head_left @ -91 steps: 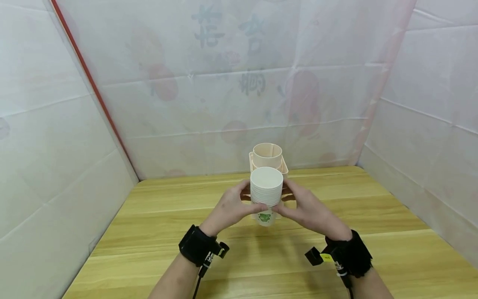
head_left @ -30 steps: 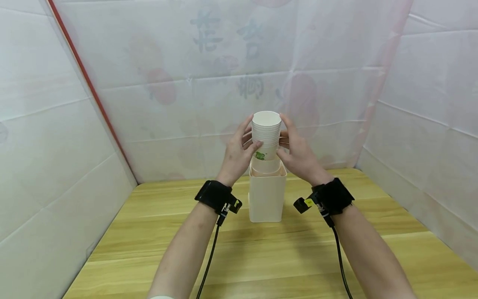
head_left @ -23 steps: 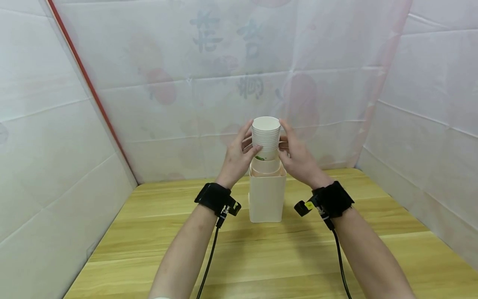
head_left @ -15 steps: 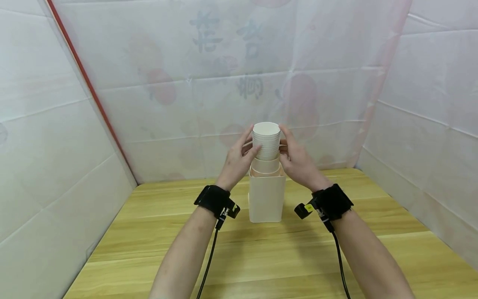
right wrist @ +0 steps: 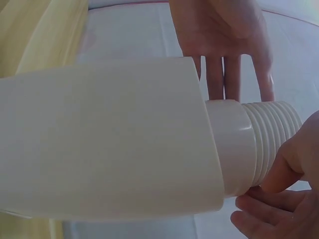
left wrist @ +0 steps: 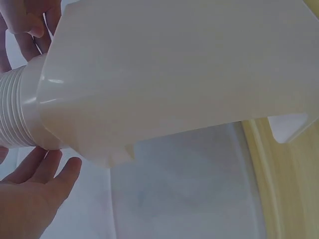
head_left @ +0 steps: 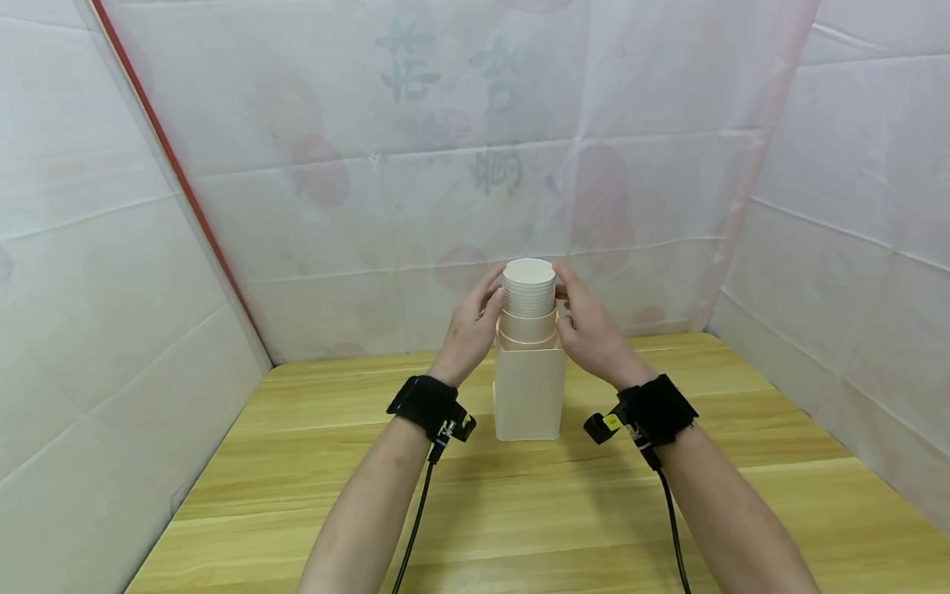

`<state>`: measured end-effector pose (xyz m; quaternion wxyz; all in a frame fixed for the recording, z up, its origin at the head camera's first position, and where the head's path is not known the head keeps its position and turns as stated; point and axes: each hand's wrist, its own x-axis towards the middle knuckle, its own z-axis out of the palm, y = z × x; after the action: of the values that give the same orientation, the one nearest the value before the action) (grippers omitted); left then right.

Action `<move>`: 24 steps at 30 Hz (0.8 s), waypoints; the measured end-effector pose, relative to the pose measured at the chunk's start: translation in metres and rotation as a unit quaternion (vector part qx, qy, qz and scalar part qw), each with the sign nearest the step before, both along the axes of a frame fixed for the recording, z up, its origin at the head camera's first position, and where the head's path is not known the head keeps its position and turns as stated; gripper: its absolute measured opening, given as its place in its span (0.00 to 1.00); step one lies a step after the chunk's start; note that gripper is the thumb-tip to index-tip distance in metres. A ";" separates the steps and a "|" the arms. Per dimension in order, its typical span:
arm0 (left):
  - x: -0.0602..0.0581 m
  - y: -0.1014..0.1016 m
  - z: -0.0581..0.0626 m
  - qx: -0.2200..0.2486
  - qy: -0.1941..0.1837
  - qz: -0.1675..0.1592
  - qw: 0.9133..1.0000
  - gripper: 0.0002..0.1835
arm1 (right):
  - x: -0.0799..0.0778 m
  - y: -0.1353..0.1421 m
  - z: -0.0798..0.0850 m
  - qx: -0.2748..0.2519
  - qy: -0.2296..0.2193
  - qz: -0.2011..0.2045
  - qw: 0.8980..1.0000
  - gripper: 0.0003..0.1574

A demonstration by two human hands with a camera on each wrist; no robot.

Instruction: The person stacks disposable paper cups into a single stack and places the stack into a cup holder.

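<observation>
In the head view, a stack of white paper cups point(head_left: 529, 290) stands upright with its lower part inside a cream cylindrical tube point(head_left: 527, 327). The tube rises from a cream box-shaped holder point(head_left: 529, 396) on the table. My left hand point(head_left: 469, 330) holds the stack from its left side, fingertips near the top rim and thumb at the near left edge. On the other side my right hand point(head_left: 590, 330) holds it, index finger by the rim and thumb lower, beside the tube. The right wrist view shows the right thumb point(right wrist: 284, 169) against the ridged cup rims. The cups' printed lower part is hidden.
The holder stands on a wooden table point(head_left: 334, 429) towards its back edge. White sheeting point(head_left: 416, 214) with faint characters hangs behind and along both sides. Black wrist straps with cables point(head_left: 438, 408) are on both wrists.
Both hands have lifted the cup stack up and away over the holder, then lowered it into the tube. Its green print has gone out of sight, and the left thumb has shifted leftward.
</observation>
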<state>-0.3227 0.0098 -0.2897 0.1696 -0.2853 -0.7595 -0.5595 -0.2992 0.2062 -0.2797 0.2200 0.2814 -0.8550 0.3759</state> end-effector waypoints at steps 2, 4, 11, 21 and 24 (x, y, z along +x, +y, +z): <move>0.000 0.000 -0.002 -0.008 -0.002 0.010 1.000 0.22 | 0.000 0.000 -0.002 0.000 -0.001 -0.003 1.000 0.46; 0.000 0.000 -0.003 -0.021 0.001 0.025 0.999 0.26 | 0.000 0.000 -0.004 0.000 0.002 -0.005 1.000 0.45; -0.004 -0.002 -0.011 -0.066 0.047 0.083 0.993 0.34 | -0.001 0.003 -0.011 0.005 0.028 -0.014 0.999 0.40; -0.003 0.000 -0.025 -0.108 0.074 0.102 0.986 0.30 | -0.002 0.011 -0.023 0.028 0.063 -0.043 0.997 0.38; -0.002 0.001 -0.028 -0.121 0.067 0.106 0.985 0.29 | -0.002 0.013 -0.025 0.039 0.075 -0.052 0.995 0.39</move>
<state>-0.3248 0.0105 -0.3175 0.2423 -0.2585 -0.8346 -0.4219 -0.3011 0.2195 -0.3052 0.2918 0.2725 -0.8635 0.3083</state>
